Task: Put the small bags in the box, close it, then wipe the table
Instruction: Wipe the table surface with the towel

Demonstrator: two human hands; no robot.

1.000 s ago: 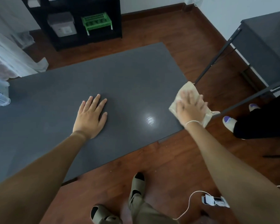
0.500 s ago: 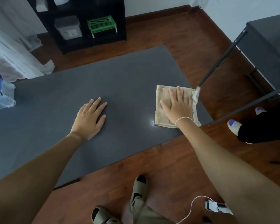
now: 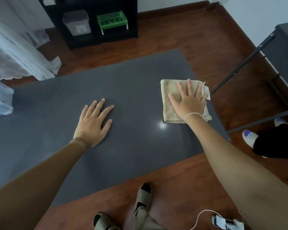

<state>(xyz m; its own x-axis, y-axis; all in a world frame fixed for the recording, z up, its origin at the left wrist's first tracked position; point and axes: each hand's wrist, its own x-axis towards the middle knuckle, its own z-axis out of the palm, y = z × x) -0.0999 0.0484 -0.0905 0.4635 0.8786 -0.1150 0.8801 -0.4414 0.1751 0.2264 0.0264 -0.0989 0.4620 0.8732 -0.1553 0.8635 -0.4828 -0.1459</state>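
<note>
Table (image 3: 123,90), dark grey and matte, fills the middle of the head view and stands on a reddish wooden floor (image 3: 198,39). A black shelf unit (image 3: 133,17) stands beyond its far edge, holding a grey bin (image 3: 76,22) and a green basket (image 3: 112,20). White curtain fabric (image 3: 15,52) hangs at the far left. A second dark table (image 3: 286,52) on thin metal legs stands at the right.

The box (image 3: 0,100), clear plastic with a blue lid, sits on the table at its far left edge, partly cut off by the frame; whether the small bags are inside cannot be told.

The cloth (image 3: 171,103), a beige folded square, lies flat on the table near its right edge, its right corner reaching that edge. The right hand (image 3: 188,103) presses down on it, palm flat and fingers spread straight, clutching nothing. A thin white band circles that wrist.

The left hand (image 3: 93,122) rests flat on the bare tabletop, well apart from the cloth, fingers straight and relaxed, holding nothing.

2 sandalled feet show below the near edge of the table, and a white cable (image 3: 199,218) lies on the floor at the lower right.
</note>
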